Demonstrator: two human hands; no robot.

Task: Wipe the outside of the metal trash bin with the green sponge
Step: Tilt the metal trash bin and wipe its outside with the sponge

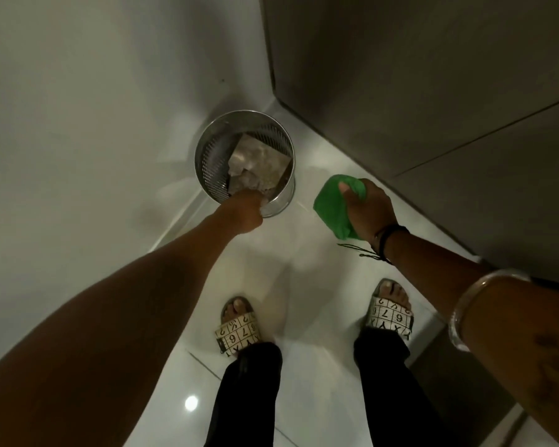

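Note:
A round perforated metal trash bin stands on the floor in the corner, with crumpled paper and a wrapper inside. My left hand grips the bin's near rim, fingers curled over the edge. My right hand holds the green sponge to the right of the bin, a short gap away from its wall. The sponge is bunched up under my fingers and thumb.
A pale wall runs along the left and a dark panel or door rises on the right. My feet in patterned sandals stand on glossy white floor tiles just behind the bin.

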